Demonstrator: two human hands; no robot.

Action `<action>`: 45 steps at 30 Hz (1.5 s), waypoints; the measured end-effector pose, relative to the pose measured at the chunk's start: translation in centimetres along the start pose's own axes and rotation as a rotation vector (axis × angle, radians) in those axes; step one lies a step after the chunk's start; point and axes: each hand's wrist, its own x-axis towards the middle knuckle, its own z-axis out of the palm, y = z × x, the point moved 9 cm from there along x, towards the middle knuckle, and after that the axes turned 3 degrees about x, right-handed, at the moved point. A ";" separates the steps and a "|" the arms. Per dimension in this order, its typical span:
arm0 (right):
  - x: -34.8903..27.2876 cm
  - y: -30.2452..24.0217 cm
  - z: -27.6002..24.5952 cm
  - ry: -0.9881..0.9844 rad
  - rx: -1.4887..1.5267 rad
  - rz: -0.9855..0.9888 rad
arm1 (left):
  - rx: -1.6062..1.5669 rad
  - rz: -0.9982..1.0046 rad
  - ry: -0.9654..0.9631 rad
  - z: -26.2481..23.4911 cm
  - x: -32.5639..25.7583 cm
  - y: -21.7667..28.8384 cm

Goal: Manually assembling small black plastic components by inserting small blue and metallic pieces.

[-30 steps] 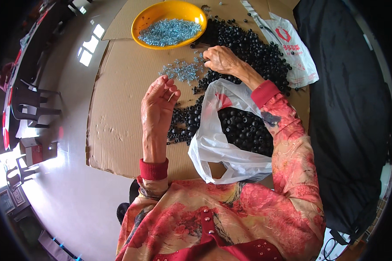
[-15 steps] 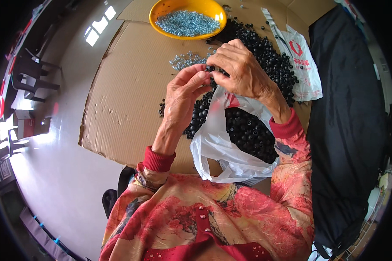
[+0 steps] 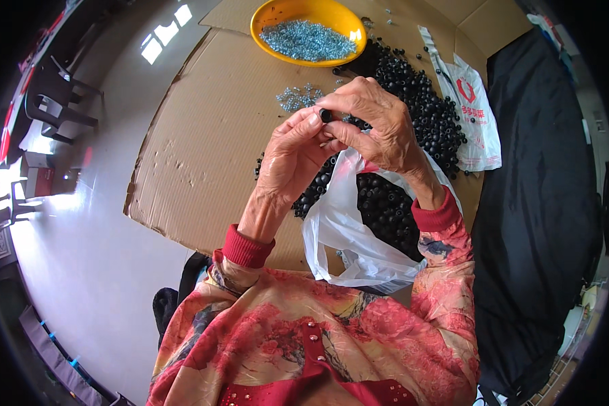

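In the head view, below the yellow bowl (image 3: 350,26), the small black bead (image 3: 325,116) points its round, dark end up toward the camera, its long axis foreshortened. The bowl holds tiny bluish pieces (image 3: 308,42); nearer the person than it, a white plastic bag (image 3: 333,233) holds black beads (image 3: 389,215). Glossy and stubby, the bead sits pinched in the left hand (image 3: 285,154), while the right hand (image 3: 382,128) curls beside it, its grip unclear.
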 end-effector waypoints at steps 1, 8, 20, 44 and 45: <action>0.0 -0.1 0.0 -0.001 -0.001 0.001 | 0.090 0.016 -0.016 -0.4 0.0 0.2; -1.1 0.4 0.0 0.065 0.018 0.000 | 0.050 -0.029 0.041 0.9 -0.2 -0.3; -1.3 -0.2 0.0 0.040 -0.018 -0.022 | 0.048 -0.072 0.064 -0.4 0.0 -1.7; -4.0 13.5 -0.9 0.019 -0.209 0.374 | 0.089 0.004 0.171 -3.9 -0.3 -0.5; -4.0 14.7 -0.1 -0.012 -0.246 0.347 | 0.097 0.013 0.195 -4.3 -0.3 -0.3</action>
